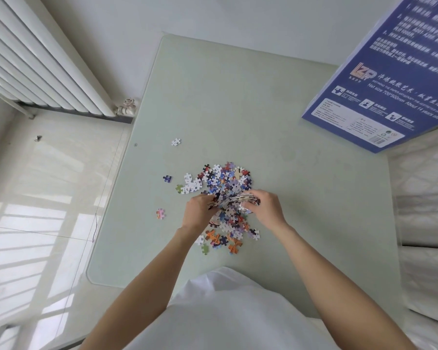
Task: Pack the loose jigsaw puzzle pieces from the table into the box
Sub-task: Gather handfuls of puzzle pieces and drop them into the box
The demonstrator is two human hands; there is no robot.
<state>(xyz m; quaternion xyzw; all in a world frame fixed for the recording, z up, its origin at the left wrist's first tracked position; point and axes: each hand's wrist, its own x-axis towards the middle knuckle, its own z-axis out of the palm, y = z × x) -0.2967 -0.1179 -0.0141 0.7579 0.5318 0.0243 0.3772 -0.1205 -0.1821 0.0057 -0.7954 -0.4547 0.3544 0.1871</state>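
Scooping over the puzzle pile (225, 183), my left hand (199, 210) and right hand (264, 207) clutched a clump of pieces (234, 200) above the tabletop (288, 198).

The single head-worn camera is looking steeply down from above the person's chest, facing forward over the pale green table (238, 109). Its wide-angle lens is bending the radiator (36, 64) and floor at the left edge.

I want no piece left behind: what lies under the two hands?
Under the left hand and right hand lies the middle of the puzzle pile; together they grip a bunch of pieces. Pieces directly beneath the palms are covered.
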